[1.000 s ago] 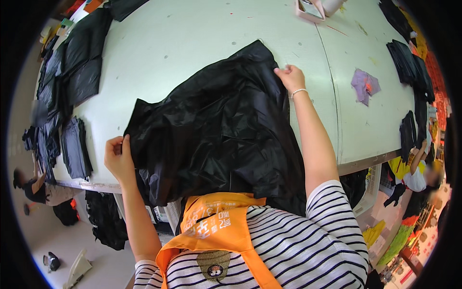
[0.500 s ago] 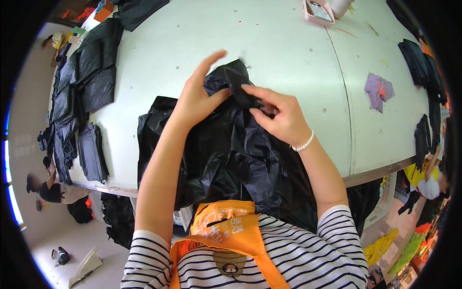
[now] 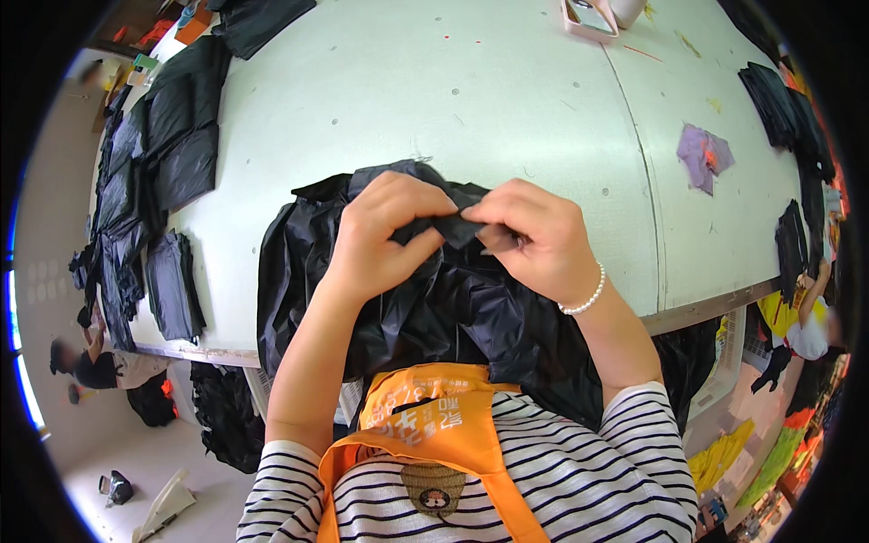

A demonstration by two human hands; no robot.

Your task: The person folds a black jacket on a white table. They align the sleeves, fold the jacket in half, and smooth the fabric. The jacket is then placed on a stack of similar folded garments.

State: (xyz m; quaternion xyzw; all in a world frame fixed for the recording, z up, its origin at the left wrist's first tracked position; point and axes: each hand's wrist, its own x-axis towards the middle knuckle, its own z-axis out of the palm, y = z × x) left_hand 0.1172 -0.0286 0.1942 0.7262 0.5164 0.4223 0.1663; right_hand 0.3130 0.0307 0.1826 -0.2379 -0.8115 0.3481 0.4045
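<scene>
On the table, both hands' fingers pinch black garment.

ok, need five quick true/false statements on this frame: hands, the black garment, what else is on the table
1. Both hands pinch the black garment. True: left hand and right hand meet on one fold.
2. The garment lies flat and spread out. False: it is bunched up at the table edge.
3. The right wrist wears a pearl bracelet. True.
4. A purple fabric scrap lies under the left hand. False: it lies apart, to the right.
5. Stacks of black pieces sit at the table's left. True.
</scene>
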